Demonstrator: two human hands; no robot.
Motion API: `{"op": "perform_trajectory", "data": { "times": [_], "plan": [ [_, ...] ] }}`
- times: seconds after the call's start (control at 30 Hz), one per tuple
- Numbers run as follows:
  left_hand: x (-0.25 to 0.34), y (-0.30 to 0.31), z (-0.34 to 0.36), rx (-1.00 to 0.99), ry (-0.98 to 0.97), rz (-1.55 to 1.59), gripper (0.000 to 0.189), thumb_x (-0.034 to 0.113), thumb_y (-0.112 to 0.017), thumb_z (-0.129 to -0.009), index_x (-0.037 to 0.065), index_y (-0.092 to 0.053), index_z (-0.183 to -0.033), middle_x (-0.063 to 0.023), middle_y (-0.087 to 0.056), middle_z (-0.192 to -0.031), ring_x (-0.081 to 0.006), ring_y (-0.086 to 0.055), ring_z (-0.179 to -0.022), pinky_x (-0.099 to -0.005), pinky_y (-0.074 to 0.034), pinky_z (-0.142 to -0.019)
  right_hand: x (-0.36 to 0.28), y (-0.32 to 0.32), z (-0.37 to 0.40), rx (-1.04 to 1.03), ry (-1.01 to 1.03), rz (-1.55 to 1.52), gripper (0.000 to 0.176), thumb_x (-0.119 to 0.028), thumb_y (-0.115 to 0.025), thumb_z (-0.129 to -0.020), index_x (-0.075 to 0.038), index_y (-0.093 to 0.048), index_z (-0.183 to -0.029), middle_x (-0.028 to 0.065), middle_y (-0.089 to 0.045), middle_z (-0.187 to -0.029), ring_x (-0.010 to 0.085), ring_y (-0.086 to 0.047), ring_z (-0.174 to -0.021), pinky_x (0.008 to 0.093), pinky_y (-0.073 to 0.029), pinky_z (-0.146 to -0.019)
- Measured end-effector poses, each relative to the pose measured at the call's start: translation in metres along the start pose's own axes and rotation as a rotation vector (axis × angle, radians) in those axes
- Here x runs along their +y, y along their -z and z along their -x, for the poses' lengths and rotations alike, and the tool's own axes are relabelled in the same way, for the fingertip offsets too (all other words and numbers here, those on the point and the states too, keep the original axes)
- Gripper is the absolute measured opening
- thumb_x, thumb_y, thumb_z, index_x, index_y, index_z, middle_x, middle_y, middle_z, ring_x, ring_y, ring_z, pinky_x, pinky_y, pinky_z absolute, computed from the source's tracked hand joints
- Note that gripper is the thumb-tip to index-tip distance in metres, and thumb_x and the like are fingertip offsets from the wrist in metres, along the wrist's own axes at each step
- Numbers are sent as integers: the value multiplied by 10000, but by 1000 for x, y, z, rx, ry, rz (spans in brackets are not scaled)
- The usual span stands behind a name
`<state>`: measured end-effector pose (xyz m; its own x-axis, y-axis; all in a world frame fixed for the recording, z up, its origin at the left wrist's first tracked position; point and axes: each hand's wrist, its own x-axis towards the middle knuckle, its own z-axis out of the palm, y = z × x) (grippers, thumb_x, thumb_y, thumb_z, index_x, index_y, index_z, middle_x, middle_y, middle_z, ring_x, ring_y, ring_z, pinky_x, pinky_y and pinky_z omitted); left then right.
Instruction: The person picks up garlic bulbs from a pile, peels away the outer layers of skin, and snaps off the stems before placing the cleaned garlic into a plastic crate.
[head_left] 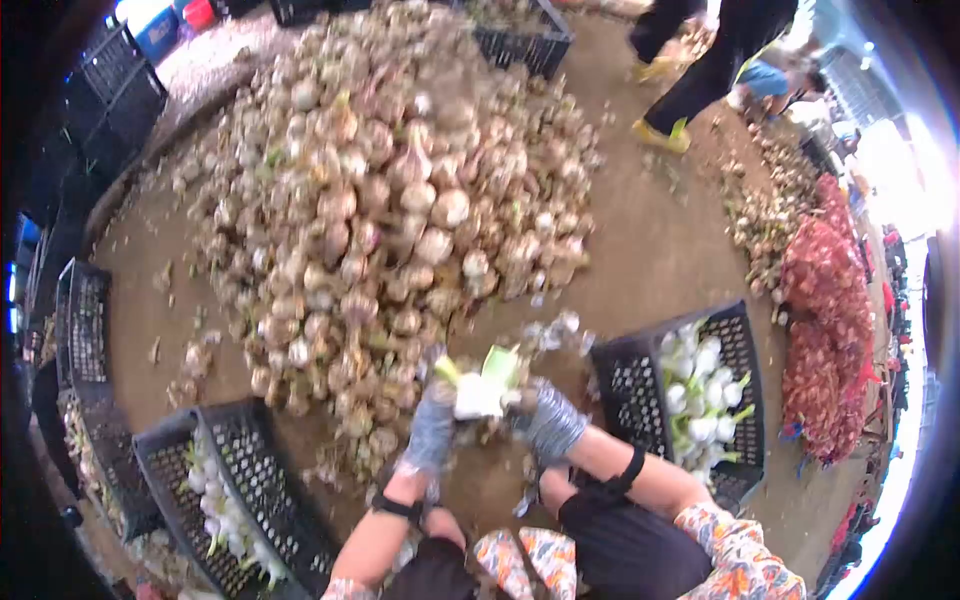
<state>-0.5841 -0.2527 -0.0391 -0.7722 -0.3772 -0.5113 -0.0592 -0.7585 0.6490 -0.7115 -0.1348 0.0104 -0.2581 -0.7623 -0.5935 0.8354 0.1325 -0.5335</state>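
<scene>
A pale garlic bulb [480, 395] with light green stem ends shows between my hands, bright and somewhat blurred. My left hand [430, 428], in a greyish see-through glove, grips its left side. On the opposite side my right hand [552, 418], gloved alike, closes round the bulb's right edge. The fingertips are too blurred to tell whether a tool is in them. Just beyond my hands rises a large heap of unpeeled garlic [400, 215], dirty with dry skins and roots.
A black crate [625, 395] with cleaned white garlic stands tilted at my right, and another black crate [255, 480] at my left. Red mesh sacks [825, 330] lie farther right. A person in yellow shoes [662, 136] stands beyond the heap. Another crate [525, 45] sits behind it.
</scene>
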Motion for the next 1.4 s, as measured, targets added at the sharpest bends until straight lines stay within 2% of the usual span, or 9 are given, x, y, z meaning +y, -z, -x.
{"op": "perform_trajectory", "data": {
  "times": [0.07, 0.3, 0.37, 0.63, 0.9, 1.0, 1.13, 1.3, 1.4],
  "plan": [
    [9, -16, 5, 128, -607, -549, 391, 117, -687, -774, 9, -519, -1110, -30, -566, -1002, -125, -547, -905, -260, -439, -837, 5, 12, 0, 24, 66, 409, 354, -68, -632, -755, -16, -561, -1098, 67, -576, -1057, 143, -548, -907, 273, -452, -785],
    [15, -17, 5, 179, -525, -371, 302, 87, -673, -784, 16, -595, -1067, -84, -612, -1056, -151, -557, -977, -288, -445, -868, 7, 5, -2, -26, 975, 1365, 316, -95, -590, -789, 10, -555, -1084, 138, -498, -1203, 191, -511, -1063, 319, -436, -861],
    [23, -13, 10, 73, -349, -303, 283, 134, -684, -781, 15, -619, -1029, -90, -620, -1044, -163, -565, -973, -295, -441, -868, -7, 8, 3, -3, 204, 302, 311, -100, -548, -805, 21, -553, -1091, 136, -549, -1136, 226, -565, -1007, 316, -451, -868],
    [4, -7, 14, -145, -69, 424, 494, 302, -693, -762, 66, -516, -1157, -87, -552, -1164, -203, -547, -1047, -358, -466, -893, -6, 35, 2, -353, -333, -825, 483, -306, -485, -827, -1, -465, -1200, 151, -613, -1014, 209, -634, -729, 243, -538, -527],
    [-27, 9, 2, 108, -92, 169, 364, 155, -547, -846, 15, -493, -1177, -131, -565, -1139, -238, -572, -1012, -332, -517, -839, -36, 35, 22, -775, -139, 875, 457, -339, -723, -703, 2, -597, -980, 65, -625, -888, 140, -569, -775, 313, -473, -700],
    [-17, 22, 1, 47, 249, 893, 353, -17, -519, -856, 1, -461, -1204, -87, -531, -1184, -156, -536, -1049, -248, -471, -897, -43, 11, 18, -249, -142, 1520, 369, -265, -715, -727, -44, -570, -984, 70, -613, -824, 181, -586, -729, 319, -489, -647],
    [-23, 3, 8, -21, 95, 552, 322, 100, -570, -861, 17, -503, -1165, -68, -577, -1099, -141, -564, -968, -235, -504, -825, -11, 7, 0, 196, -6, 1002, 308, -216, -671, -768, -31, -551, -983, 84, -610, -779, 180, -584, -683, 278, -492, -565],
    [-45, 17, -4, 279, 146, 594, 210, 153, -573, -861, 33, -566, -1033, -61, -630, -959, -155, -611, -829, -267, -550, -677, -40, 30, -16, -281, -123, -689, 252, -116, -586, -809, 8, -507, -1015, 48, -578, -767, 91, -534, -589, 208, -430, -458],
    [-41, 15, 2, 391, 226, 733, 158, 134, -572, -861, 39, -583, -987, -55, -638, -902, -156, -616, -794, -251, -549, -663, -63, 34, -1, -6, 147, 44, 401, -112, -599, -790, -82, -470, -1169, 110, -600, -896, 141, -595, -680, 247, -481, -517]
  ]
}}
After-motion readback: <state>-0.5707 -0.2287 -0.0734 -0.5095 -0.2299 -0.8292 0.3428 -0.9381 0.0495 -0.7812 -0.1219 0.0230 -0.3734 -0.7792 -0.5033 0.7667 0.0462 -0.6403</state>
